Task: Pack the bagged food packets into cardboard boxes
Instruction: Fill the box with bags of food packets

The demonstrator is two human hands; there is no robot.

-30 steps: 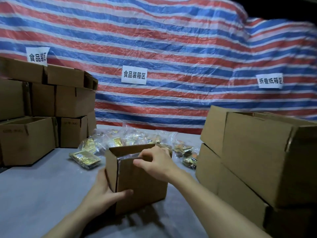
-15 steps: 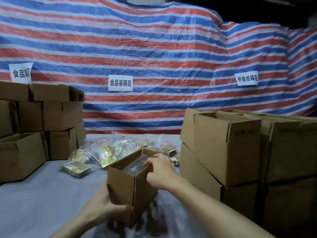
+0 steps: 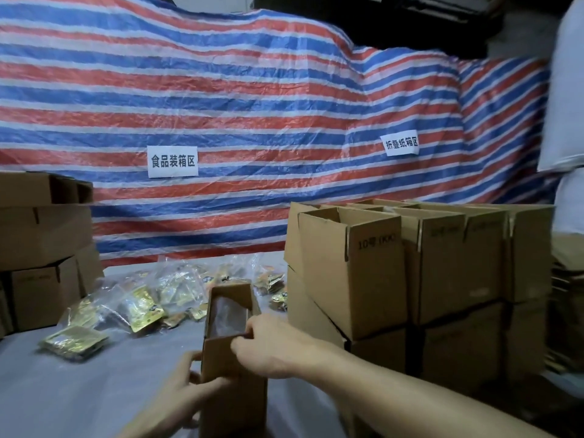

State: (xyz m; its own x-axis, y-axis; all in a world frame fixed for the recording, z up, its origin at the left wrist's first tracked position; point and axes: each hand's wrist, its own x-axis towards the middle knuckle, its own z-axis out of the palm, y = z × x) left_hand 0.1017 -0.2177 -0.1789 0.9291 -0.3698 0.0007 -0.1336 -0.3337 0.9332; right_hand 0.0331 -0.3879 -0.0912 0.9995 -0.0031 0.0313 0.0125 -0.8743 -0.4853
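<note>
The left hand (image 3: 185, 388) grips the open cardboard box (image 3: 240, 409) by its side. The right hand (image 3: 271, 346) pinches its near rim.

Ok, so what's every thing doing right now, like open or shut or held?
small box: upright, top open, something clear and shiny inside.
left hand: grips the small box's side.
right hand: pinches its near rim.
food packets: bagged, heaped loose on the table.
boxes on the right: stacked, tops open.
boxes on the left: stacked; open or shut, cannot tell.
</note>
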